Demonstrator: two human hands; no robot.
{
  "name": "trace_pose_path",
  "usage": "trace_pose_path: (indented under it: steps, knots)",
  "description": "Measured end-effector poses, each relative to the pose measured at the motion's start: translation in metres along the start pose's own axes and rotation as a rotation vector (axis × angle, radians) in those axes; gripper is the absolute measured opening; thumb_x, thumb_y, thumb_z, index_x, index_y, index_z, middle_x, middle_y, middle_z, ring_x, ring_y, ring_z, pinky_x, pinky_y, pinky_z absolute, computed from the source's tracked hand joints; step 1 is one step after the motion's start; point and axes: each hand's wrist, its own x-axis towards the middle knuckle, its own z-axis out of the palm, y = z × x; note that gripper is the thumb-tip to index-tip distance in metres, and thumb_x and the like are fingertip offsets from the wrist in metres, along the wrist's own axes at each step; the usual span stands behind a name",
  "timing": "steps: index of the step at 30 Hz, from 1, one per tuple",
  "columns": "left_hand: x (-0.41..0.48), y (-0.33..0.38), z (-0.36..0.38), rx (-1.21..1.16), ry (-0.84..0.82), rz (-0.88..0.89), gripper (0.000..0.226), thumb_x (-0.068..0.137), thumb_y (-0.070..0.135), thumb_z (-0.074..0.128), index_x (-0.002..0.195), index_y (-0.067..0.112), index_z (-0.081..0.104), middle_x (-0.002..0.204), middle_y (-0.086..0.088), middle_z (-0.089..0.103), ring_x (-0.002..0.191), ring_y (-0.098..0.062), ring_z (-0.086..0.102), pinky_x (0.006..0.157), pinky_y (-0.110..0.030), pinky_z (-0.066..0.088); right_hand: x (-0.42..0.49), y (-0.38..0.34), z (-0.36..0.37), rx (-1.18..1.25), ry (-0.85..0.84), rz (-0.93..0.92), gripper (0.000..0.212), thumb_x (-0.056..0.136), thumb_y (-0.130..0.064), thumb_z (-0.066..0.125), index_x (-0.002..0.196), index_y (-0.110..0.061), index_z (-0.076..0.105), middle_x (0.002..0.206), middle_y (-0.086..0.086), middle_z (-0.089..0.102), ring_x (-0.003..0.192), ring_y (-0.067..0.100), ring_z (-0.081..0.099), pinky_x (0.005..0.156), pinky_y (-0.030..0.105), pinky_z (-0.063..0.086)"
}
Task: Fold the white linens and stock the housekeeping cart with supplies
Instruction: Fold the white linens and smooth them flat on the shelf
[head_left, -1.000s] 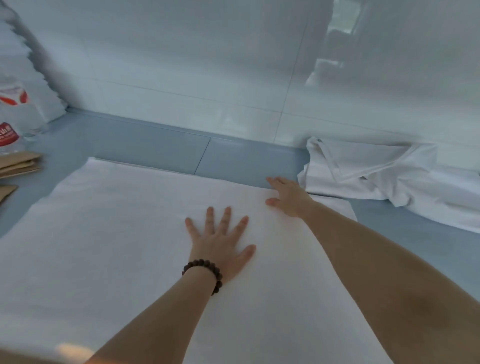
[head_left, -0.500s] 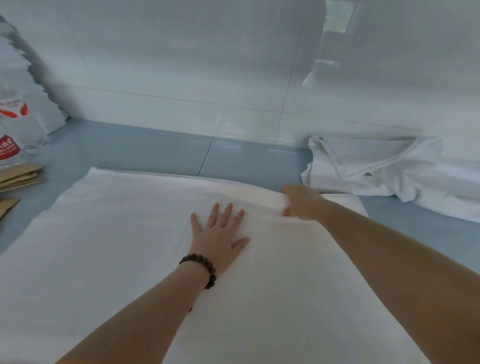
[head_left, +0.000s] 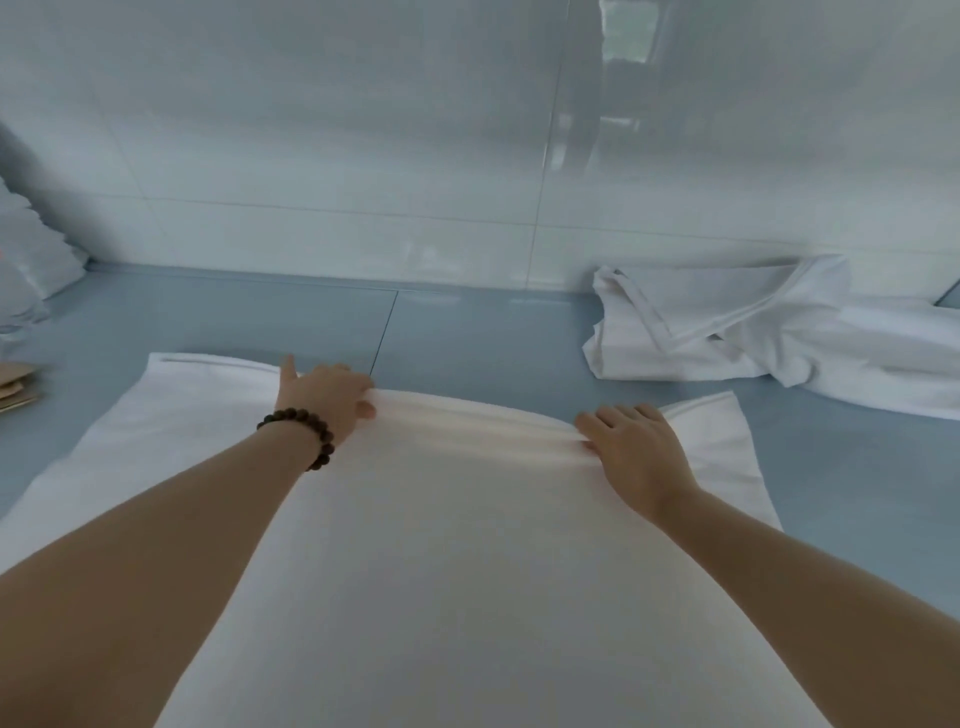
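At the table's (head_left: 467, 332) left edge lie some flat brown paper packets (head_left: 15, 387), cut off by the frame. Behind them, in the back left corner, white plastic bags (head_left: 31, 260) lean on the tiled wall (head_left: 363, 156).

A white sheet (head_left: 457, 571) is spread over the middle of the table. It runs from the near edge to about halfway toward the wall. Its far left corner lies flat on the blue-grey top.

The left grip (head_left: 324, 395), a bare hand with a dark bead bracelet (head_left: 306, 423) at the wrist, sits on the sheet's far edge, left of centre. Its fingers curl over the cloth and one finger points toward the wall. It seems to pinch the edge between thumb and fingers, though the fingertips are hidden behind the hand.

Between the two hands the far edge is gathered into a raised, soft ridge, lifted off the table.

The right grip (head_left: 636, 449) holds the other end of that ridge, closed on the cloth, with the fingers on top and the thumb tucked under. Just right of it the sheet's far right corner lies flat.

Along the back right edge, touching the wall and apart from the sheet, lies a crumpled pile (head_left: 753, 332) of white linen.
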Motion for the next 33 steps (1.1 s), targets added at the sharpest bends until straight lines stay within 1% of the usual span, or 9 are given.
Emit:
trace_pose_path:
  steps: [2, 6, 14, 18, 20, 22, 25, 29, 33]
  knots:
    - [-0.002, -0.004, 0.0, 0.071, 0.059, 0.002, 0.017, 0.097, 0.035, 0.045, 0.098, 0.032, 0.061, 0.103, 0.01, 0.056, 0.107, -0.012, 0.057, 0.115, -0.048, 0.008, 0.002, 0.001, 0.003, 0.009, 0.02, 0.04, 0.027, 0.06, -0.002, 0.078, 0.077, -0.015, 0.063, 0.06, 0.004, 0.054, 0.056, 0.028, 0.057, 0.058, 0.036, 0.045]
    - [0.001, 0.001, -0.005, 0.127, 0.165, 0.01, 0.018, 0.095, 0.025, 0.045, 0.088, 0.031, 0.06, 0.095, 0.011, 0.053, 0.094, -0.01, 0.057, 0.111, -0.043, 0.017, 0.015, 0.007, 0.011, 0.059, 0.016, 0.152, 0.016, 0.078, -0.009, 0.066, 0.092, -0.016, 0.064, 0.073, 0.005, 0.063, 0.074, 0.03, 0.061, 0.072, 0.038, 0.043]
    - [0.045, 0.004, -0.044, 0.157, 0.287, -0.022, 0.026, 0.09, 0.014, 0.037, 0.097, 0.031, 0.055, 0.096, 0.008, 0.058, 0.101, -0.015, 0.057, 0.111, -0.043, 0.019, 0.082, 0.044, 0.005, -0.056, 0.099, 0.164, 0.019, 0.089, -0.018, 0.055, 0.108, -0.018, 0.062, 0.09, 0.006, 0.067, 0.092, 0.028, 0.062, 0.08, 0.036, 0.034]
    - [0.067, 0.013, -0.051, 0.163, 0.405, -0.102, 0.035, 0.087, 0.009, 0.034, 0.107, 0.028, 0.056, 0.097, 0.006, 0.064, 0.101, -0.018, 0.057, 0.111, -0.044, 0.019, 0.116, 0.055, 0.0, -0.101, 0.116, 0.222, 0.028, 0.091, -0.014, 0.049, 0.117, -0.019, 0.057, 0.125, 0.011, 0.06, 0.117, 0.028, 0.054, 0.089, 0.037, 0.033]
    - [0.071, 0.02, -0.04, 0.062, 0.411, -0.158, 0.036, 0.089, 0.009, 0.037, 0.116, 0.026, 0.053, 0.104, 0.003, 0.065, 0.113, -0.021, 0.052, 0.113, -0.048, 0.017, 0.123, 0.054, 0.005, -0.12, 0.08, 0.26, 0.029, 0.09, -0.011, 0.047, 0.117, -0.019, 0.056, 0.124, 0.011, 0.061, 0.117, 0.027, 0.053, 0.091, 0.037, 0.034]
    - [0.068, 0.027, -0.025, -0.073, 0.375, -0.156, 0.038, 0.097, 0.019, 0.038, 0.133, 0.028, 0.042, 0.127, 0.001, 0.058, 0.132, -0.022, 0.039, 0.115, -0.053, 0.011, 0.124, 0.051, 0.015, -0.12, 0.045, 0.289, 0.023, 0.09, -0.011, 0.046, 0.107, -0.021, 0.058, 0.114, 0.008, 0.065, 0.117, 0.025, 0.053, 0.094, 0.037, 0.035]
    - [0.051, 0.046, -0.007, -0.166, 0.282, -0.043, 0.053, 0.098, 0.047, 0.033, 0.148, 0.035, 0.019, 0.158, 0.003, 0.023, 0.145, -0.022, 0.017, 0.116, -0.055, 0.008, 0.122, 0.047, 0.03, -0.132, 0.014, 0.323, 0.016, 0.09, -0.01, 0.046, 0.095, -0.021, 0.055, 0.096, 0.008, 0.068, 0.103, 0.025, 0.059, 0.093, 0.036, 0.034]
    - [0.016, 0.085, 0.021, -0.161, 0.028, 0.083, 0.068, 0.088, 0.072, 0.019, 0.148, 0.044, 0.006, 0.161, 0.004, -0.002, 0.147, -0.027, 0.0, 0.113, -0.063, 0.005, 0.124, 0.045, 0.039, -0.153, 0.0, 0.325, 0.015, 0.087, -0.007, 0.05, 0.095, -0.018, 0.056, 0.085, 0.007, 0.066, 0.088, 0.027, 0.059, 0.09, 0.036, 0.033]
    - [0.001, 0.107, 0.039, -0.124, -0.048, 0.041, 0.076, 0.079, 0.079, 0.004, 0.147, 0.046, -0.008, 0.161, 0.003, -0.012, 0.146, -0.033, -0.013, 0.106, -0.069, -0.004, 0.124, 0.046, 0.043, -0.143, 0.014, 0.304, 0.017, 0.088, -0.012, 0.052, 0.103, -0.017, 0.058, 0.097, 0.007, 0.067, 0.104, 0.028, 0.053, 0.104, 0.039, 0.026]
